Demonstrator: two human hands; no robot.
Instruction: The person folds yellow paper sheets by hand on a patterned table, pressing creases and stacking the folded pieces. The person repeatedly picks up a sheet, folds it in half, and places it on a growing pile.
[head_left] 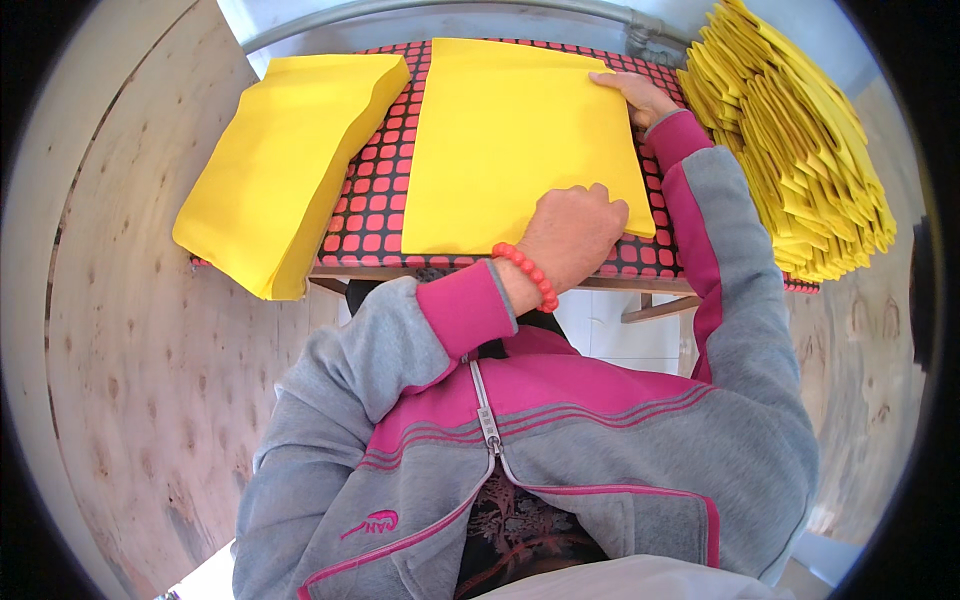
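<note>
A flat yellow sheet (500,150), paper or thin cloth, lies on the table in front of me, with a second layer showing along its top and lower right edges. My left hand (578,232), with a red bead bracelet (528,274) at the wrist, rests on the sheet's lower right part. Its fingers are curled into a fist, and whatever they may pinch is hidden. At the far right edge of the sheet, my right hand (640,95) grips the border, one digit lying over the top and the others partly hidden.
A neat stack of yellow sheets (290,150) sits at the left, overhanging the table's front edge. On the right rises a tall pile of folded yellow pieces (800,150). The table wears a red-and-black checked cover (365,215). Behind it runs a grey pipe (400,10) along the wall.
</note>
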